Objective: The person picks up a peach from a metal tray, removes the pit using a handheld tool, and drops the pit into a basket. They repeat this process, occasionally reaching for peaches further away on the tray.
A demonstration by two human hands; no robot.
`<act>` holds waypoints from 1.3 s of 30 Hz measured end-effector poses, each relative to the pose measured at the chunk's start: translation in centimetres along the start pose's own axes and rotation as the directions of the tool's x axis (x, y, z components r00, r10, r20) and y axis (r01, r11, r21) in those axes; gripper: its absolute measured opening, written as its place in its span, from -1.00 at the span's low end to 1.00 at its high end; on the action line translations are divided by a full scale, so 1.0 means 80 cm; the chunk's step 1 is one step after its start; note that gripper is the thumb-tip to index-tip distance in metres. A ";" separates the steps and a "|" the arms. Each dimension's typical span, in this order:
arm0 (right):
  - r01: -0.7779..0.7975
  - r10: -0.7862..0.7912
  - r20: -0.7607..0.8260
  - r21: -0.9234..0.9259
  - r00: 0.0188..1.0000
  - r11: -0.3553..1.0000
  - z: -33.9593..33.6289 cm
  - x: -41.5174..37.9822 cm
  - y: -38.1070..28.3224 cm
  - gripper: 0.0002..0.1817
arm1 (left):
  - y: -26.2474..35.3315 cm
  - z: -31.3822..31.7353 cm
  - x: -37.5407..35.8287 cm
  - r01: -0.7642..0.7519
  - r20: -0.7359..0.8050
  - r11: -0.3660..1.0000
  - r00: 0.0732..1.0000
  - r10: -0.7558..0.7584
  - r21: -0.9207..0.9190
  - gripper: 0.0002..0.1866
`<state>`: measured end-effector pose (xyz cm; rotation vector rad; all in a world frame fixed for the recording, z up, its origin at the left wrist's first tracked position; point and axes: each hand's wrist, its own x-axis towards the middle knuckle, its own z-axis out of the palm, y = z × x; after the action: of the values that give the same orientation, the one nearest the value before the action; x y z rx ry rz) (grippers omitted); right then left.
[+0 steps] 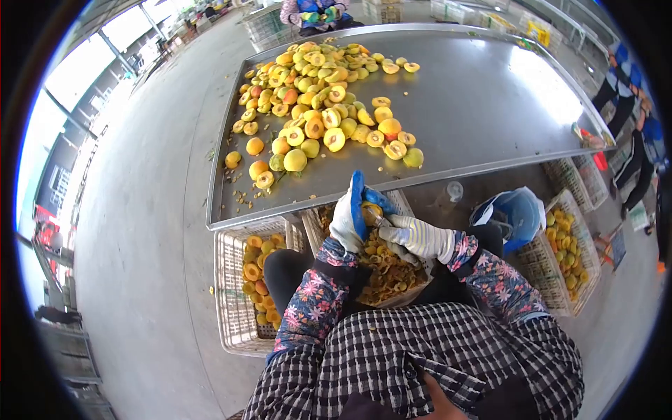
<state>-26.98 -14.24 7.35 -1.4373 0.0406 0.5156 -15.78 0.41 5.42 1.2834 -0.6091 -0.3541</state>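
My left hand [348,218], in a white glove with blue coating, is closed around a yellow peach half [371,211]. My right hand [421,238], in a striped knit glove, is closed and meets the fruit from the right; whatever its fingers grip is hidden. Both hands are above a white crate [399,201] between my knees, which holds brownish peach scraps [392,273]. Just ahead, a heap of whole and halved peaches [315,98] lies on a metal table [469,98], some cut faces up with stones showing.
On my left stands a crate [227,308] with peach halves. To the right are a blue bucket [519,218] lined with plastic and a crate of fruit [586,283]. The table's raised near edge [420,176] lies beyond my hands. Another person [318,15] is across the table; others are far right.
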 end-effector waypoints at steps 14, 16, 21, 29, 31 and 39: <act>0.422 -0.585 -0.161 -0.547 0.795 0.723 0.015 0.019 0.037 -0.65 | -0.006 0.025 0.024 0.276 -0.035 0.584 0.885 -0.464 -0.763 -0.54; 0.427 -0.596 -0.179 -0.542 0.783 0.724 0.018 0.019 0.034 -0.64 | -0.007 0.026 0.023 0.257 -0.072 0.609 0.884 -0.462 -0.750 -0.54; 0.372 -0.565 -0.167 -0.599 0.808 0.709 0.021 0.012 0.044 -0.61 | -0.045 0.005 0.026 0.268 -0.010 0.493 0.872 -0.490 -0.828 -0.56; 0.325 -0.383 -0.158 -0.300 0.910 0.897 0.011 0.006 0.055 -0.59 | 0.004 -0.002 0.026 0.174 -0.088 0.422 0.841 -0.534 -0.890 -0.61; 0.303 -0.365 -0.107 -0.372 0.925 0.877 0.004 0.005 0.063 -0.63 | 0.006 -0.023 0.023 0.125 -0.080 0.444 0.907 -0.414 -0.888 -0.62; 0.375 -0.579 -0.297 -0.527 0.760 0.763 0.020 0.024 0.005 -0.68 | 0.027 -0.039 0.005 0.157 -0.256 0.673 0.844 -0.471 -0.723 -0.62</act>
<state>-25.87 -12.07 6.58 -1.9075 -0.0982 -0.2821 -13.74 3.17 7.11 0.6908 0.1570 -0.5150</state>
